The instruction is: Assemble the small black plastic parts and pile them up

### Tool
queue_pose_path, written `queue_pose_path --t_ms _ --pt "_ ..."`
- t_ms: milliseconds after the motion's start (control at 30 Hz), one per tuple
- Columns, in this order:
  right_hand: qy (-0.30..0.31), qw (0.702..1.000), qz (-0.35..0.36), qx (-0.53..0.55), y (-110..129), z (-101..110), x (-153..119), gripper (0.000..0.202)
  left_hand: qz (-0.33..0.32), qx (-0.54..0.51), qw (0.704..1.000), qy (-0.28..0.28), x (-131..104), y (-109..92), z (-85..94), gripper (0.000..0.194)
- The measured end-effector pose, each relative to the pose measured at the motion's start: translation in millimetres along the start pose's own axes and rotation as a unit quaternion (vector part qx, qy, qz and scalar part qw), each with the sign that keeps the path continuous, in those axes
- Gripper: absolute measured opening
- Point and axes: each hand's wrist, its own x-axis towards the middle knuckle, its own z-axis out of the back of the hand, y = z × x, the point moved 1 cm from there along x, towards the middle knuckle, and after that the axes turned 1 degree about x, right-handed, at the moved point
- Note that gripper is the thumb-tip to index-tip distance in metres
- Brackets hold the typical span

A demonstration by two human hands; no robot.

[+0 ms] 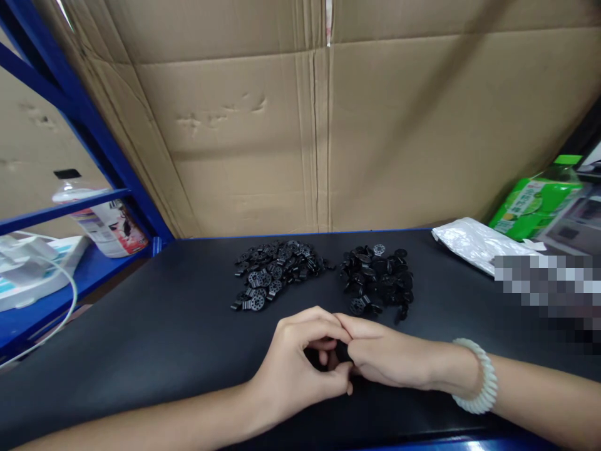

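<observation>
My left hand (300,360) and my right hand (394,357) meet at the front of the black table top (178,351). Between their closed fingers shows a bit of a small black plastic part (344,352), mostly hidden. Both hands seem to grip it; its exact shape cannot be made out. Beyond the hands lies a left pile of small black plastic pieces (277,269) with round, spoked discs and short ribbed tabs. A second pile of black pieces (378,279), glossier and darker, sits to its right, just past my right hand.
Cardboard (235,138) stands upright along the table's back edge. At the right are a silvery plastic bag (474,241) and a green-labelled bottle (535,197). On the left, a blue shelf frame (113,163) holds a bottle (107,219) and a white power strip (42,269) with a cable.
</observation>
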Motion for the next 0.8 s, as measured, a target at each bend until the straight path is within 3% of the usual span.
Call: queue_pose_path --t_ms 200,567,700,800 --pt "0.015 1.0 -0.012 0.012 -4 3 2 0.03 0.034 -0.028 0.999 0.003 0 2 -1.1 0.024" --pt "0.004 1.0 0.009 0.02 -4 -2 -1 0.029 -0.015 -0.028 0.999 -0.022 -2 6 0.0 0.028" --pt "-0.002 0.998 0.023 0.06 -3 -7 -1 0.032 0.056 -0.059 0.995 -0.055 1 5 4.5 0.019" --pt "-0.012 0.997 0.054 0.059 1 -6 -1 0.032 0.098 -0.114 0.986 -0.073 6 3 9.7 0.024"
